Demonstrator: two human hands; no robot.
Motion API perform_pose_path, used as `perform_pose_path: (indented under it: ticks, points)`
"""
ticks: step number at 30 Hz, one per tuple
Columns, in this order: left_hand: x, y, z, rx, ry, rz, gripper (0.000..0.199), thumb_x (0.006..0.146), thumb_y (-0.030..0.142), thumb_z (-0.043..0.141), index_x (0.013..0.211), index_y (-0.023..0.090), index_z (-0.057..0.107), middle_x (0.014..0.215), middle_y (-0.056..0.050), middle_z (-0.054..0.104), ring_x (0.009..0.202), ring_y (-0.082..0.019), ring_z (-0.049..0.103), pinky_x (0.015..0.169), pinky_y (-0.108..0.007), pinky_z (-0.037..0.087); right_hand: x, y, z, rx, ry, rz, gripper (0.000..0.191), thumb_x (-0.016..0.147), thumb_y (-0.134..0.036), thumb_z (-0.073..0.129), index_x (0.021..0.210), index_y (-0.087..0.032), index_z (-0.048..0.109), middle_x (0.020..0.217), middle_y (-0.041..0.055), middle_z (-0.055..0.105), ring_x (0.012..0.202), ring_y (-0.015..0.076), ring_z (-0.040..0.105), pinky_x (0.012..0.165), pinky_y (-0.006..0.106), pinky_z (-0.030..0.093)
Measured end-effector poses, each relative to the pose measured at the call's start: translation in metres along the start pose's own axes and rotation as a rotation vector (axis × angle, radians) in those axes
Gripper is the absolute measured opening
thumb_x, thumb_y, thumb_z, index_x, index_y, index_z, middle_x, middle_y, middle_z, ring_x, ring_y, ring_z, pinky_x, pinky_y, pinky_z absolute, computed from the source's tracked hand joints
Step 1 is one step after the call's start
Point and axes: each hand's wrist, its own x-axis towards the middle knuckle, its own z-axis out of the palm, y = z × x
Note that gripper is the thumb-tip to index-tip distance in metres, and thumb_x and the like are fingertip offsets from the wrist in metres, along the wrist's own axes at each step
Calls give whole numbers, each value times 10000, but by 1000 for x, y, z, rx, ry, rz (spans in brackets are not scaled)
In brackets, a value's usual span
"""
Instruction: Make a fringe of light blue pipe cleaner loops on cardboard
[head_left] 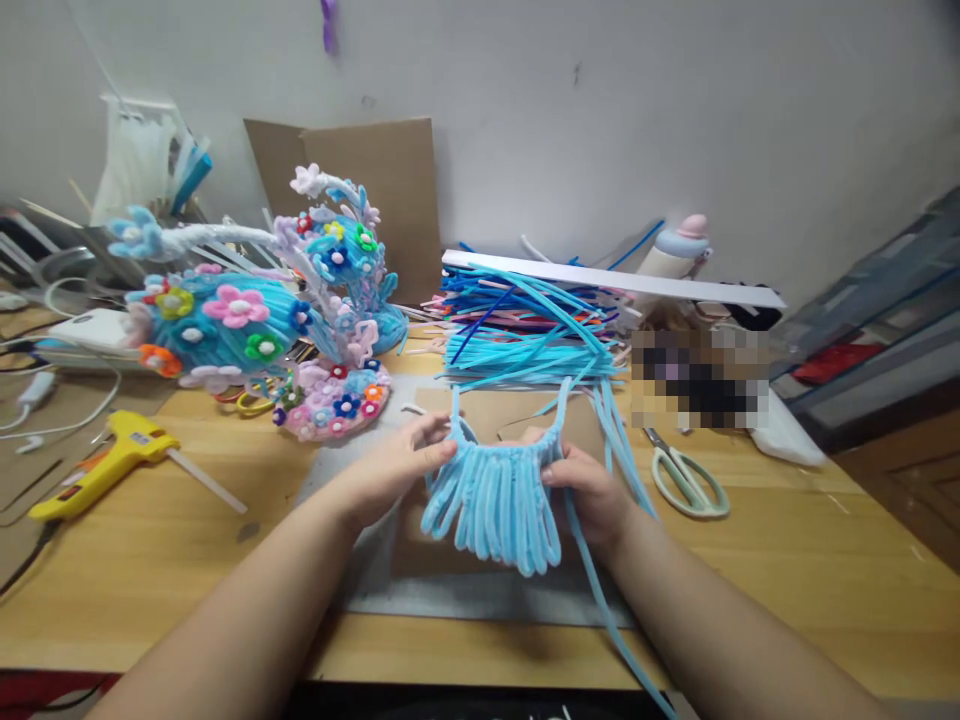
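Observation:
A light blue pipe-cleaner piece point(502, 500) with several hanging loops and two upright ends is held above a brown cardboard sheet point(420, 545). My left hand point(409, 462) grips its left side, thumb in front at the top edge. On the right side, my right hand point(592, 490) pinches the piece with the thumb in front. Long light blue pipe cleaners point(611, 610) trail down past my right hand. Behind the piece lies a pile of blue and pink pipe cleaners point(525, 350).
Flower-covered pipe-cleaner decorations point(255, 310) stand at the left, near a yellow glue gun point(112, 465) with a cord. Scissors point(688, 485) lie right of my right hand. A grey mat point(375, 590) is under the cardboard. Shelving point(877, 300) stands far right.

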Motion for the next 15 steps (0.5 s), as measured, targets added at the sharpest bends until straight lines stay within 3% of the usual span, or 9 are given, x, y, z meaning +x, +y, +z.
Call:
perform_pose_path:
  ticks: [3,7,11,15]
  points:
    - [-2,-3,0,-213,-140,-93,445,685,403,716,1021,128,617,970,-97,666,866,-206,625,758,-282,466,3,2,-1,95,78,2,120,565,-152,588,682,-172,609,589,-18,576,536,114,518,537,222,402]
    - [-3,2,-7,-296,-104,-95,319,660,392,735,793,124,622,680,-29,646,603,-126,599,598,-220,465,9,-2,-4,75,145,22,157,559,-129,578,706,-154,626,623,-11,598,567,120,546,569,227,423]
    - [-7,12,-18,-4,41,-110,307,696,389,703,814,126,598,710,-25,643,608,-130,590,584,-232,459,13,-7,-12,19,137,81,217,679,-182,604,887,-138,652,757,24,652,671,140,600,662,255,451]
    - [-18,14,-31,576,173,-111,316,741,454,608,722,141,569,618,12,576,547,-134,535,502,-227,391,14,-1,-17,-222,149,228,337,715,-307,672,1001,-134,632,799,40,663,672,138,610,669,267,448]
